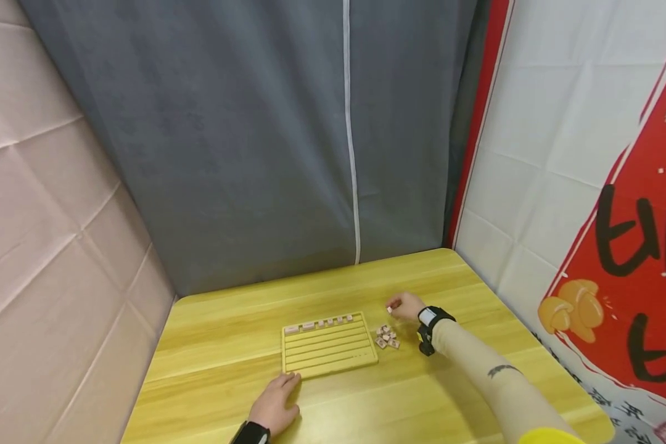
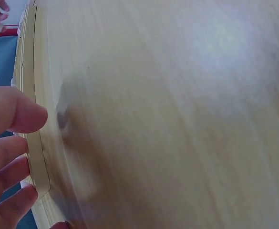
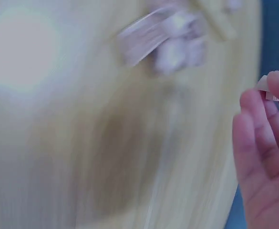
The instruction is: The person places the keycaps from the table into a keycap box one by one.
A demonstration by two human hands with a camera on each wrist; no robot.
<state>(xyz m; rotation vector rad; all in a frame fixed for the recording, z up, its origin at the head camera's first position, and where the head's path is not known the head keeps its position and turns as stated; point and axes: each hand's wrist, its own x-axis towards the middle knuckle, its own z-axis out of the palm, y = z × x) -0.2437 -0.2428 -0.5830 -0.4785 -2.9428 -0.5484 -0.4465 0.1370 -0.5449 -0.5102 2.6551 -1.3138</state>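
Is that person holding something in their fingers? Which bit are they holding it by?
Yes. The right hand pinches one small pale tile at its fingertips; which edge is too small to tell. The left hand holds nothing, resting flat by the slotted board.

Left hand [image 1: 274,404] lies flat on the table [image 1: 211,345], fingertips touching the near left corner of the slotted board [image 1: 329,343]; bare wood left of and behind those fingers. Right hand [image 1: 405,306] pinches a small tile [image 1: 389,309]; tile pile [image 1: 386,337] sits just nearer than its fingers, board edge to their left, open tabletop beyond them up to the curtain [image 1: 288,142].
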